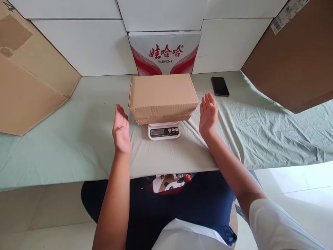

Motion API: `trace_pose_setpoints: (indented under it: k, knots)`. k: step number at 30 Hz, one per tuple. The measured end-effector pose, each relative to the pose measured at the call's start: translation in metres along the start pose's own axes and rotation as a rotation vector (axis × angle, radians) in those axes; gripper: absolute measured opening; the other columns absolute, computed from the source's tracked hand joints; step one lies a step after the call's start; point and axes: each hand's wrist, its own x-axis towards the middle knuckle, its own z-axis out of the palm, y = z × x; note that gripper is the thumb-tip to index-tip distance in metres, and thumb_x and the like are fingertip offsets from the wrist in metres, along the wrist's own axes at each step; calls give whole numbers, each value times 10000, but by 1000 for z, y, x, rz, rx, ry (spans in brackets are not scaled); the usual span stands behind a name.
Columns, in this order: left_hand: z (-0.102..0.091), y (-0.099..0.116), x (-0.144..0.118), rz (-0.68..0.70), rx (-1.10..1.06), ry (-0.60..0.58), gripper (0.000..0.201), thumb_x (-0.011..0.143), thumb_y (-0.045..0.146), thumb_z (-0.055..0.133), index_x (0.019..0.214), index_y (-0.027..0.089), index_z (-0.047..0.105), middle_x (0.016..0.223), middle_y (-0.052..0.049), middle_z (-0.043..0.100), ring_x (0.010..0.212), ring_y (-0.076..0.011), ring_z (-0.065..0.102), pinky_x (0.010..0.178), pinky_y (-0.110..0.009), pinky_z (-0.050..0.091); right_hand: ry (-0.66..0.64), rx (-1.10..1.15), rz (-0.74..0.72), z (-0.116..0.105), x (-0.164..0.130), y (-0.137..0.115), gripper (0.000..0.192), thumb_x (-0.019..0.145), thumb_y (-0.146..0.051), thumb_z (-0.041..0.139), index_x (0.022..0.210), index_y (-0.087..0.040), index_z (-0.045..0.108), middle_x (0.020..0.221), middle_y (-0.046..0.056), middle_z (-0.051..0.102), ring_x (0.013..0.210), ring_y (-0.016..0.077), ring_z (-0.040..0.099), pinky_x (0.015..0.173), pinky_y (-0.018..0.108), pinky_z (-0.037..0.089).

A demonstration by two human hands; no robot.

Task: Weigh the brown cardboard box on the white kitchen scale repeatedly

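A head-worn camera looks down on a tabletop [65, 146] covered with a pale green cloth, seen from where the person sits.

At the far left, about ten o'clock from the centre, a large flattened sheet of brown cardboard [28, 80] leans over the tabletop's edge.

Next comes the left hand [121, 131], raised on edge with the palm facing right, fingers straight and held together, empty. It stands at about eight o'clock from the cardboard box [162, 95], near its left end but not touching it.

The cardboard box sits in the middle, closed, plain brown, long side facing the person. It rests on a small white kitchen scale [163, 131], whose display and buttons stick out from under the box at six o'clock. The reading on the display is too small to make out. Straight behind the box, at twelve o'clock, a white and red carton of bottled water [164, 52] stands against a wall of white boxes [85, 45].

The right hand [208, 116] mirrors the left: open, fingers together, palm facing left, empty, at about four o'clock from the box, just beside its right end with a gap between.

Farther right, at two o'clock from the box, a dark phone [220, 86] lies flat, screen off. At the far right, a large brown carton [293, 59] overhangs the tabletop.
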Motion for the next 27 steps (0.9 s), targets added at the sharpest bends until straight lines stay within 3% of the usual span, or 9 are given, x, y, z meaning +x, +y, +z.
trace_pose_setpoints:
  k: [4, 16, 21, 27]
  knots:
    - [2, 0, -1, -3, 41, 2, 733, 914, 629, 454, 1619, 447, 369, 1782, 108, 238, 1677, -238, 135, 1377, -428, 185, -23, -16, -10, -2, 1, 3, 768, 843, -753, 461, 1515, -388, 397, 1750, -14, 312, 1678, 280, 237, 1392, 591, 194]
    - [4, 3, 1, -13, -44, -51, 681, 905, 539, 506, 1578, 457, 451, 1754, 151, 296, 1674, -234, 171, 1379, -414, 222, -102, -22, -11, 2, -1, 1, 736, 863, -765, 464, 1496, -390, 425, 1728, -14, 369, 1658, 276, 298, 1375, 572, 262]
    - [10, 7, 2, -56, 0, -79, 761, 892, 609, 489, 1619, 405, 393, 1766, 93, 292, 1674, -264, 171, 1375, -440, 217, -172, -34, -6, 7, -9, 0, 779, 853, -817, 480, 1512, -406, 417, 1726, -23, 378, 1656, 272, 297, 1380, 564, 263]
    - [27, 14, -3, -146, -99, -68, 740, 832, 520, 582, 1542, 316, 543, 1689, 1, 467, 1636, -303, 305, 1344, -441, 284, -278, -7, -65, 23, -25, 0, 675, 886, -732, 527, 1460, -378, 514, 1631, -8, 510, 1600, 307, 374, 1348, 562, 322]
